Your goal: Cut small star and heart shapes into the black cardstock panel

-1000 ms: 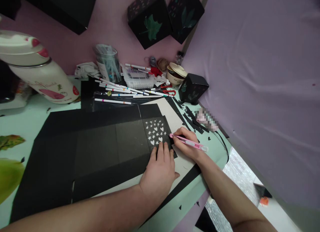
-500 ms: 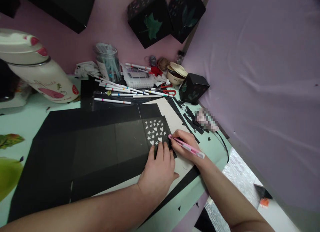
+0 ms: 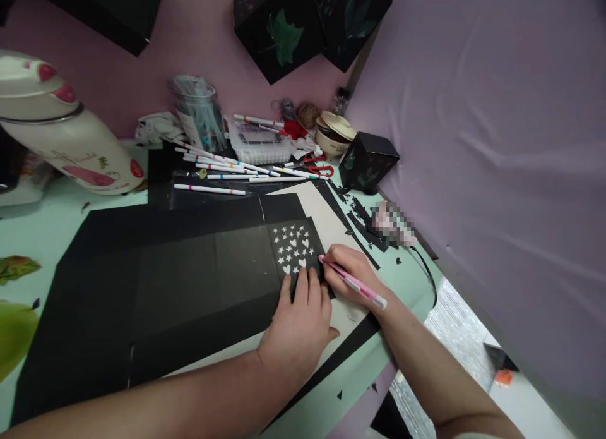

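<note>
A large black card sheet (image 3: 175, 262) with fold lines lies across the desk. Its right-hand panel bears rows of white star and heart shapes (image 3: 292, 246). My left hand (image 3: 296, 319) rests flat on that panel just below the shapes, fingers spread, holding nothing. Close by on the right, my right hand (image 3: 348, 271) is closed around a slim pink craft knife (image 3: 357, 284) with a white end. The knife slants down toward the panel's right edge; its working tip is hidden by my fingers. A pale sheet (image 3: 343, 312) shows beneath the card.
Several white sticks (image 3: 227, 167), red-handled scissors (image 3: 319, 167) and a clear plastic case (image 3: 260, 145) lie behind the card. A jar (image 3: 199, 114) and cream flask (image 3: 89, 151) stand at left. A small black box (image 3: 369, 161) and black scraps (image 3: 364, 218) sit to the right.
The view has shifted slightly. Both hands stay in almost the same place on the card, and the craft knife is still held at the panel's right edge.
</note>
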`<state>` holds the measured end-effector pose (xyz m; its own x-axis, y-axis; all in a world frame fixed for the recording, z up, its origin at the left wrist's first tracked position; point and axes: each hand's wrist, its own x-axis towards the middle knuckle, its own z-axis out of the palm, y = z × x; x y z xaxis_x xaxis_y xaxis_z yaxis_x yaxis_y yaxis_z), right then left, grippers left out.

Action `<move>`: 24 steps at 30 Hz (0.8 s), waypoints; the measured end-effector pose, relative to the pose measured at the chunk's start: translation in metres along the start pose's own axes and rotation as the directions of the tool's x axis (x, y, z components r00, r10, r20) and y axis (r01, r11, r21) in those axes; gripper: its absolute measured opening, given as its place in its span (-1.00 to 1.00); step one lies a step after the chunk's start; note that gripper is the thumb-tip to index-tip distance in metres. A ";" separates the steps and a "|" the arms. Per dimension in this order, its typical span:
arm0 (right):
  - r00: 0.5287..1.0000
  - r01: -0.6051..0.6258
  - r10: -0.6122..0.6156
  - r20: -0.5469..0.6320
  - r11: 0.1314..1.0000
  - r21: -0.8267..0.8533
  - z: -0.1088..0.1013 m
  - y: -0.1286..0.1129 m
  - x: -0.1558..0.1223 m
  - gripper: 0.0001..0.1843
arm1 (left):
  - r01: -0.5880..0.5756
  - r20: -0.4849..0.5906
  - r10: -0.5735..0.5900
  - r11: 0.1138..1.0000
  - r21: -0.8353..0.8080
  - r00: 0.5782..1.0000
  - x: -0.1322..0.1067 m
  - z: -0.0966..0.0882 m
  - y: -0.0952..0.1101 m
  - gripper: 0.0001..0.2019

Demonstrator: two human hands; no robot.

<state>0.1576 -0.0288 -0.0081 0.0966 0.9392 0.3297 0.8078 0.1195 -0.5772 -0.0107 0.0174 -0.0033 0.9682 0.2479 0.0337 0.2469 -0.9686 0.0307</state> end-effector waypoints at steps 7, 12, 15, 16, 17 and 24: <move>1.000 0.017 -0.017 -0.005 1.000 0.013 -0.001 0.001 -0.001 -0.75 | -0.004 -0.008 0.004 1.000 -0.001 1.000 0.000 0.000 -0.001 -0.36; 1.000 0.002 -0.002 -0.019 1.000 0.009 0.001 0.003 -0.003 -0.75 | -0.015 0.007 0.015 1.000 0.011 1.000 0.000 -0.001 -0.001 -0.38; 0.999 -0.003 0.002 -0.038 1.000 -0.010 0.003 0.003 -0.004 -0.75 | -0.031 0.025 0.030 0.999 0.017 0.999 0.000 -0.002 -0.001 -0.37; 0.999 -0.003 0.002 -0.045 1.000 -0.022 0.003 0.002 -0.003 -0.75 | -0.035 0.030 0.035 0.999 0.018 0.999 0.000 -0.002 -0.002 -0.36; 0.999 -0.003 0.001 -0.049 0.999 -0.037 0.004 0.002 -0.003 -0.75 | -0.039 0.035 0.039 0.999 0.017 0.999 0.000 -0.002 -0.002 -0.36; 0.999 -0.011 0.009 -0.042 0.998 -0.062 0.004 0.000 -0.002 -0.76 | -0.033 0.051 0.033 0.999 0.006 0.998 0.001 -0.003 -0.002 -0.36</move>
<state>0.1556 -0.0298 -0.0118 0.1277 0.9258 0.3557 0.8414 0.0888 -0.5331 -0.0103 0.0200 -0.0006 0.9766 0.2145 -0.0160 0.2149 -0.9764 0.0235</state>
